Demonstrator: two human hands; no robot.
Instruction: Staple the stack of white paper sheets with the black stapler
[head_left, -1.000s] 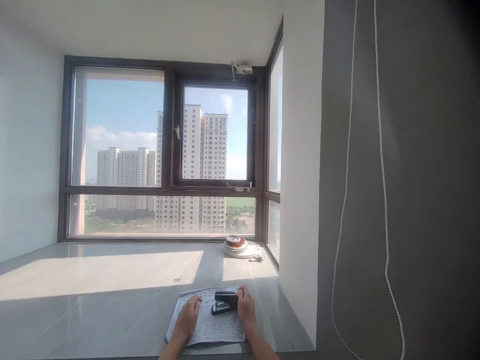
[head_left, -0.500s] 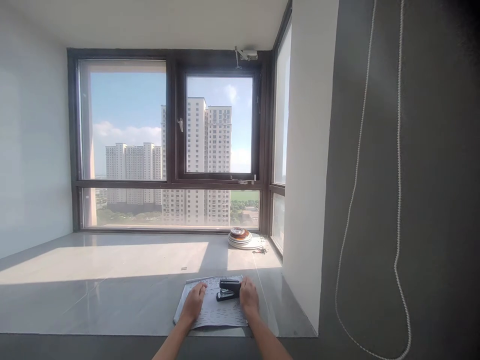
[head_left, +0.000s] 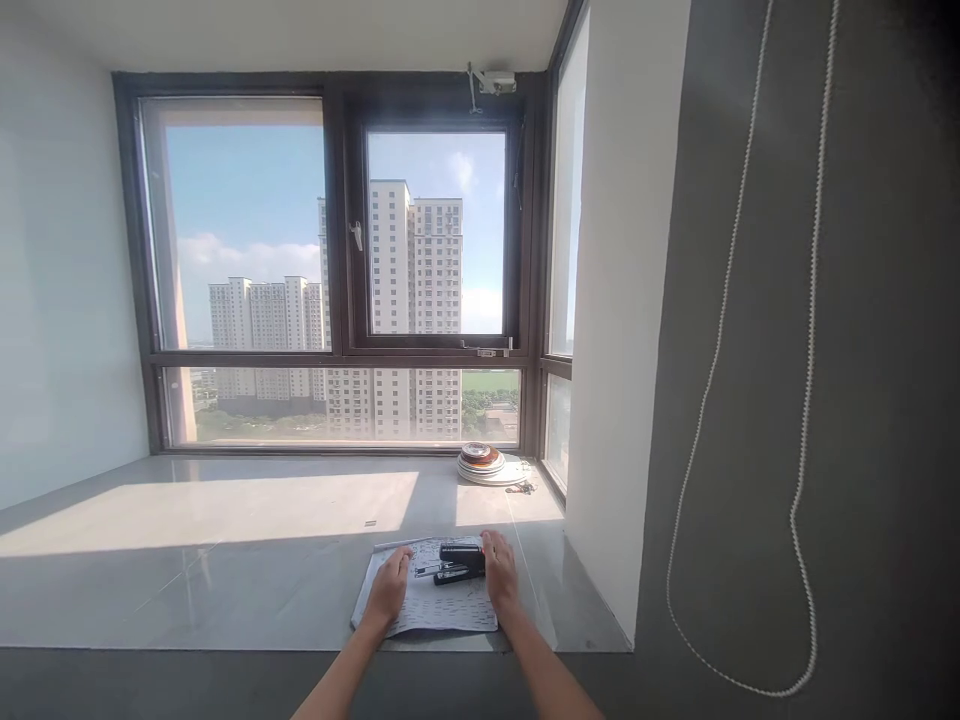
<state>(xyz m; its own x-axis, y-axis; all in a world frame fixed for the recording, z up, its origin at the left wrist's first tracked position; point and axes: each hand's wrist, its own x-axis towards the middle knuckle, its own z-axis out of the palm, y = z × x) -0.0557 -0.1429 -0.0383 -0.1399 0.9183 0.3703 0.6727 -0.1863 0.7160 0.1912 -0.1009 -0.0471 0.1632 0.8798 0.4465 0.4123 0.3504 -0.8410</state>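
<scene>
A black stapler point(head_left: 461, 556) lies over a printed sheet of paper point(head_left: 442, 612), its rear end held in my right hand point(head_left: 501, 575). From its front, a slim silver tray sticks out to the left, between the black top and the black base. My left hand point(head_left: 388, 588) rests over the left part of the paper with its fingers curled together; what they hold, if anything, is hidden. Its fingertips are just left of the silver tray and appear apart from it. A small strip, like staples point(head_left: 370, 523), lies on the sill beyond the paper.
A stack of round plates or lids point(head_left: 491, 468) stands at the window corner, with a small beaded item point(head_left: 520, 488) beside it. The grey sill point(head_left: 247, 590) ends at a front edge near me. A looped blind cord point(head_left: 802, 430) hangs at the right.
The silver tray now sticks out of the stapler's front, which it did not before. The view has tipped down a little. Both hands stay near the same places.
</scene>
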